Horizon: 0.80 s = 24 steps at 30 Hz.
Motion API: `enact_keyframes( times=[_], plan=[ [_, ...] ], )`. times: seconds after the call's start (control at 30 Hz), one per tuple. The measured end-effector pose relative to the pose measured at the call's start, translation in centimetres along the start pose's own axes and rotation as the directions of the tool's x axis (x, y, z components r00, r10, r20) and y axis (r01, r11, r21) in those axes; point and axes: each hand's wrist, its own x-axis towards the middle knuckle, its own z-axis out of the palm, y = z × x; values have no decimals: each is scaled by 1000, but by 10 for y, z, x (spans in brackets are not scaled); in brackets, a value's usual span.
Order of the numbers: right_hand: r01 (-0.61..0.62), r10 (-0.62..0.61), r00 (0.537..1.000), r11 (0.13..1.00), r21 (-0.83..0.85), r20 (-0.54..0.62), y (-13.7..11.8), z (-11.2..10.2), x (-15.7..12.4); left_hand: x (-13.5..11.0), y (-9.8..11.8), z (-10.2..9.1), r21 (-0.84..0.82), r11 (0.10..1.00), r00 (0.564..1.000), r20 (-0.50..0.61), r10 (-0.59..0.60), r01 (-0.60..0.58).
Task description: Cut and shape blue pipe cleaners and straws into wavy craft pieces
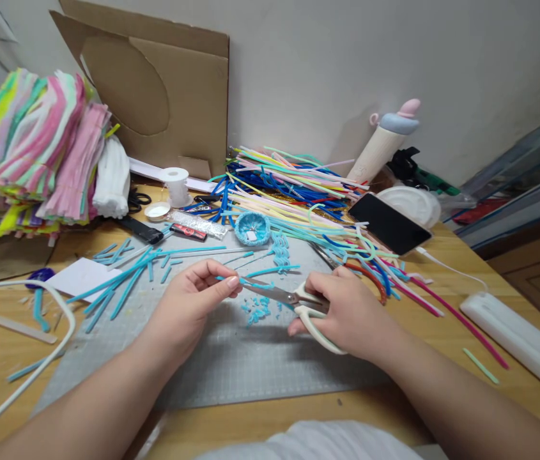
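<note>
Partly hidden by the pinching left hand (195, 294), a blue strip (257, 283); scissors (293, 298) in the right hand (346, 313).

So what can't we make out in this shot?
All in the head view:
Blue piece by the scissors: held end hidden by the left hand.
Scissors' handle loops: partly covered by the right hand.
Red-and-black packet: print too small to read.
White cord: runs off the left edge.
White power strip: cut off by the right edge.
</note>
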Motion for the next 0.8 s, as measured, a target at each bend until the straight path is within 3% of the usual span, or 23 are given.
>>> enact_keyframes(
  times=[0.43, 0.8],
  plan=[
    [-58, 57, 998, 998, 15, 26, -2, 0, 0, 0, 0, -1, -27, 1000, 1000, 18, 17, -16],
    [29, -29, 1000, 1000, -4, 7, -1, 1, -2, -1, 0, 0, -51, 999, 1000, 24, -9, 10]
  ],
)
